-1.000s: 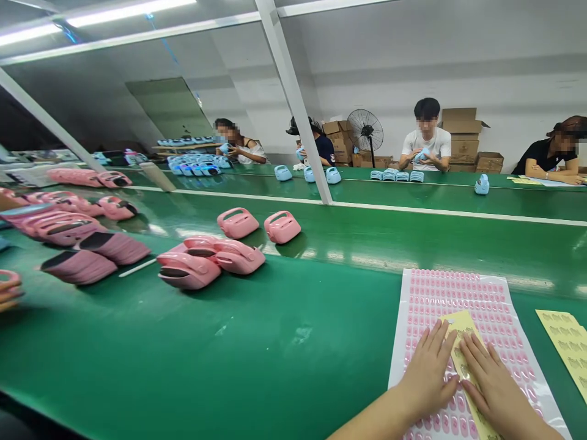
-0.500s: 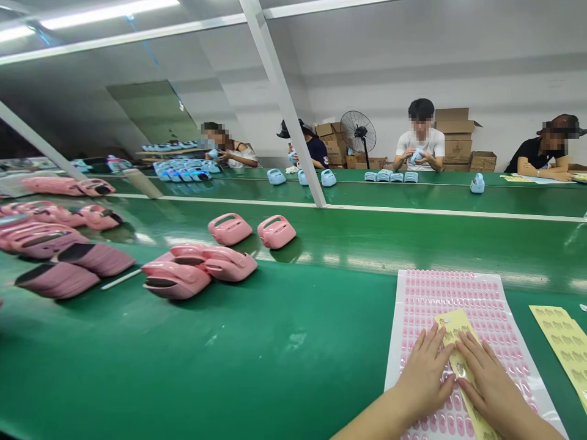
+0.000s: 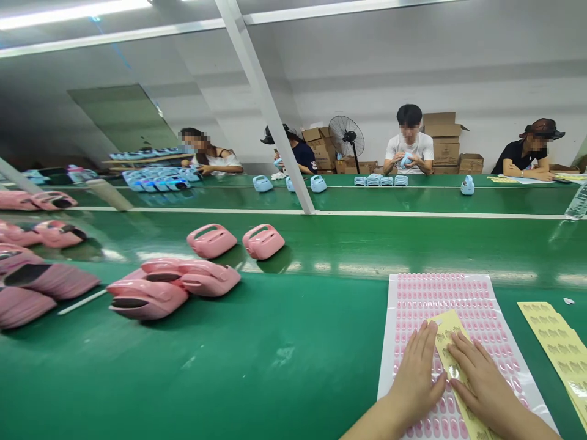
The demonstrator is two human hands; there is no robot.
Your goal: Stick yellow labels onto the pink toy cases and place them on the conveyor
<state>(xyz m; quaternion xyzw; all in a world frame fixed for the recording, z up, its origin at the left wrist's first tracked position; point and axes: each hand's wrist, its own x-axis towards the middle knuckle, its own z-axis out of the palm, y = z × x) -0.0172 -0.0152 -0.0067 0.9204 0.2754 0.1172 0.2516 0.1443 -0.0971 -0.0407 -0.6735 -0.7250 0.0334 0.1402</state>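
Observation:
My left hand [image 3: 417, 370] lies flat, fingers stretched out, on a white sheet of small pink stickers [image 3: 452, 305] at the near right of the green belt. My right hand [image 3: 481, 379] lies flat beside it, fingers extended, pressing on a narrow yellow label strip [image 3: 447, 333] that rests across the pink sheet. Both thumbs meet at the strip's left edge near a small clear sticker. Neither hand grips anything.
A second yellow label sheet [image 3: 554, 342] lies at the right. Pink plastic shells [image 3: 174, 284] and two pink cases with handles [image 3: 236, 240] sit left on the green belt [image 3: 275, 360]. A slanted white post [image 3: 266, 110] rises mid-belt. Across it, several seated people handle blue cases [image 3: 316, 183].
The view has swung right, so the pink parts slid leftward in frame. Both hands stay flat on the strip and sheet, shifted only slightly.

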